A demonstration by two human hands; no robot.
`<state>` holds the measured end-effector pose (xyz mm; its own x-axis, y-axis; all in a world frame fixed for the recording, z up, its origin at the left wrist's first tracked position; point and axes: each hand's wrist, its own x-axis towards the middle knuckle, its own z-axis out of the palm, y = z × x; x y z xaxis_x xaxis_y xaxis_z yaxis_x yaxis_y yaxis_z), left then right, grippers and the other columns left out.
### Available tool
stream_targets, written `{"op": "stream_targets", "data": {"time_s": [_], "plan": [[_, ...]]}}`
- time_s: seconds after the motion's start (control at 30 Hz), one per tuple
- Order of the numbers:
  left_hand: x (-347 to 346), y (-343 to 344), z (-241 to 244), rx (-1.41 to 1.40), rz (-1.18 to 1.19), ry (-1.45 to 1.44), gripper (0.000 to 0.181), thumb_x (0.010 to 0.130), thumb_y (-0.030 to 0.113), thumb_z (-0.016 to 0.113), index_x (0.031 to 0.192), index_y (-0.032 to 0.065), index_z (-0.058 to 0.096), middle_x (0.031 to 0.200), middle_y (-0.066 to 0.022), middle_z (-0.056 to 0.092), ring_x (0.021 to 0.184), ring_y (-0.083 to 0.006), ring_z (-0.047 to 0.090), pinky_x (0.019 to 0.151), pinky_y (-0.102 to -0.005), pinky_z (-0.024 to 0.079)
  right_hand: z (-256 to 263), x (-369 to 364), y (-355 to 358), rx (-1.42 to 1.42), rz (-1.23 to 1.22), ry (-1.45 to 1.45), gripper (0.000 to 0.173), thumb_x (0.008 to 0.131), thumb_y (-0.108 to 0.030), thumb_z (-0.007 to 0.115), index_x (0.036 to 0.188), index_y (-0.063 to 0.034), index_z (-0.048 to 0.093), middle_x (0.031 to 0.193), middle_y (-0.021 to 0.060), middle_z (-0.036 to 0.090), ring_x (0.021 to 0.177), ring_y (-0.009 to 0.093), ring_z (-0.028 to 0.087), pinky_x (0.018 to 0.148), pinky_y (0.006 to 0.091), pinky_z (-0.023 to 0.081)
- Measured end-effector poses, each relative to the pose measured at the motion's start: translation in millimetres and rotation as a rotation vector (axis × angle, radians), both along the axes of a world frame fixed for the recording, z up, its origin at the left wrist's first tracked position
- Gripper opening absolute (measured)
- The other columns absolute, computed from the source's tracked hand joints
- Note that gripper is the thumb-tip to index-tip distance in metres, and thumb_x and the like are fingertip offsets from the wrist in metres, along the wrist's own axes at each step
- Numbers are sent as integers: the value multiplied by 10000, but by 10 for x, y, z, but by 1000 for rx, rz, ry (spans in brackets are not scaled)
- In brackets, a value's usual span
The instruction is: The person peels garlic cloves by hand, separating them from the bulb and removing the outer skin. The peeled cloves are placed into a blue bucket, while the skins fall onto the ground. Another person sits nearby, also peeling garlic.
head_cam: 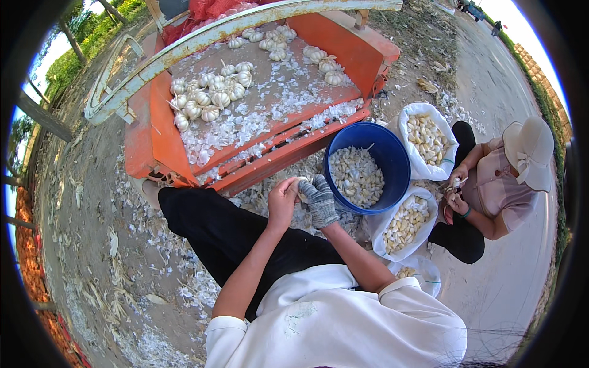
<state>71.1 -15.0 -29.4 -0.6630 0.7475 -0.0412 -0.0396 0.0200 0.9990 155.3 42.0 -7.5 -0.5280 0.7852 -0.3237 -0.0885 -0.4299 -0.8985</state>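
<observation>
My bare left hand [281, 202] and my right hand [317, 201], in a grey knitted glove, meet just left of a blue bucket [339, 138]. Between their fingertips is a pale piece of garlic [302, 197], mostly hidden, so whether it is a bulb or a clove is unclear. Both hands grip it. Loose garlic cloves [356, 177] and bits of skin lie in the bucket. Beyond my hands, whole garlic bulbs [202, 97] are heaped on the orange metal bed [294, 69], among scattered papery skins [248, 124].
White sacks of cloves [416, 170] stand right of the bucket, with another sack [430, 276] nearer me. A co-worker in a sun hat [529, 147] sits at right, handling garlic. A rusty white metal rail [221, 32] crosses above the bed. Husks litter the ground [92, 221].
</observation>
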Motion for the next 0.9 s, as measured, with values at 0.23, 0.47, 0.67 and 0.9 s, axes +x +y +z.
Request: {"op": "stream_targets", "data": {"time_s": [0.23,0.47,0.67,0.9], "plan": [[-18,-44,184,-78,-11,-243,249,879,187,530,1038,4,587,691,32,523,555,-23,435,495,-179,351,-131,0,69,315,50,-82,160,829,-227,589,800,-93,506,682,-37,484,556,31,436,441,193,360],[-53,-12,155,-68,-159,-252,286,890,216,511,1061,-8,560,603,30,460,518,-44,399,490,-183,316,-61,125,169,44,183,-126,203,823,-265,590,872,-75,541,694,-1,526,546,69,479,415,212,374],[-161,-61,129,172,-226,-752,245,897,193,480,1055,11,529,713,0,513,549,-79,445,513,-203,355,-9,126,152,-105,150,25,139,850,-229,521,816,-94,525,651,12,519,515,95,502,412,235,394],[-150,-86,237,296,-271,-1000,285,861,221,429,1069,38,497,897,-77,544,740,-182,551,662,-316,452,116,315,405,-217,-30,182,96,866,-211,503,867,-124,543,751,-27,531,616,89,529,489,236,448]]}}
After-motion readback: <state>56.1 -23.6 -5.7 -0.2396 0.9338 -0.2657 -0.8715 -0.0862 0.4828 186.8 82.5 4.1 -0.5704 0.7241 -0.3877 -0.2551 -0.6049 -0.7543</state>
